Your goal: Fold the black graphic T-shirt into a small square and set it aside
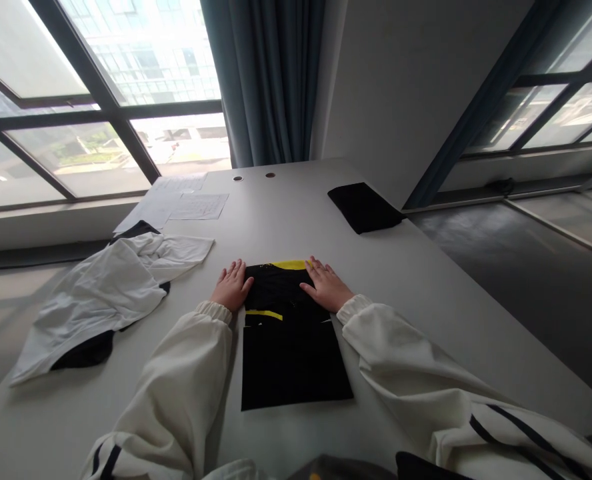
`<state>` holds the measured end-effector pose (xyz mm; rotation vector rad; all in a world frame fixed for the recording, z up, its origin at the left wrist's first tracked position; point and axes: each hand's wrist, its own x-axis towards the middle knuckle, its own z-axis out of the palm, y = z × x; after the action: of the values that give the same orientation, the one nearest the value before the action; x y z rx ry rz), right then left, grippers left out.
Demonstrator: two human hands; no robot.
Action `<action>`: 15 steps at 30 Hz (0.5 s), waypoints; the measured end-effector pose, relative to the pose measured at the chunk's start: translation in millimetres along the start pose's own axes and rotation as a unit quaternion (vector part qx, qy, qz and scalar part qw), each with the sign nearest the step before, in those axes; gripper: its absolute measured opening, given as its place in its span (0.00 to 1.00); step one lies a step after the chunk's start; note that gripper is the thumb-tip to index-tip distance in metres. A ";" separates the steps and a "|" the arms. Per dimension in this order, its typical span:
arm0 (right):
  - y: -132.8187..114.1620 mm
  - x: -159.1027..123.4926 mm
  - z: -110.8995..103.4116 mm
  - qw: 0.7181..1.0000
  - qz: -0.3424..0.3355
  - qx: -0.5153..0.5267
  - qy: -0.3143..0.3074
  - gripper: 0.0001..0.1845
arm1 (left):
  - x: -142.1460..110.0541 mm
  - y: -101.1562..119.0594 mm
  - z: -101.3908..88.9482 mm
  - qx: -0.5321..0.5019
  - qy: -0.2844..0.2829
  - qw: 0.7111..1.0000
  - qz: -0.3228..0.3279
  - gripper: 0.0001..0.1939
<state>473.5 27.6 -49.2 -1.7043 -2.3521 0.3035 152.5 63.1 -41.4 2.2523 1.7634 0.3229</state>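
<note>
A black garment with yellow trim (291,340) lies folded into a narrow rectangle on the white table (286,213) in front of me. My left hand (232,285) rests flat at its far left edge, fingers stretched out. On the far right corner of the garment lies my right hand (326,285), also flat with fingers spread. Both hands press on the cloth and grip nothing. Cream sleeves cover both my arms.
A crumpled white garment over dark cloth (111,293) lies at the left. A folded black garment (363,207) sits at the far right edge of the table. Paper sheets (186,200) lie at the far left. Windows and a curtain stand behind.
</note>
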 end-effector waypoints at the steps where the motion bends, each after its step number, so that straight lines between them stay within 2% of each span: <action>1: 1.9 -4.7 -2.7 1.000 -0.005 0.015 0.009 0.41 | -5.5 -0.5 -4.7 -0.023 0.012 1.000 0.007 0.32; 4: 0.1 -30.5 -16.8 0.994 -0.050 0.078 0.063 0.39 | -36.5 5.3 -22.8 -0.110 0.076 0.987 0.093 0.29; 6: -8.5 -57.2 -26.6 0.979 -0.132 0.129 0.086 0.37 | -67.7 15.8 -32.7 -0.145 0.089 0.968 0.182 0.26; 8: -20.8 -87.6 -32.2 0.954 -0.236 0.177 0.049 0.36 | -101.7 29.6 -36.7 -0.147 0.027 0.951 0.272 0.26; 10: -33.0 -115.7 -32.4 0.928 -0.317 0.195 -0.019 0.38 | -131.5 43.0 -35.1 -0.126 -0.066 0.931 0.335 0.32; 13: -45.3 -144.2 -27.8 0.924 -0.327 0.176 -0.092 0.42 | -159.4 56.7 -30.1 -0.089 -0.142 0.919 0.356 0.36; 15: -47.8 -153.3 -25.3 0.934 -0.305 0.157 -0.104 0.42 | -166.7 61.1 -29.0 -0.071 -0.163 0.919 0.350 0.37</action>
<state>484.1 -131.9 -19.7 -0.7779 -2.6525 0.7196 158.9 -110.8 4.4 2.5644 0.7056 0.1766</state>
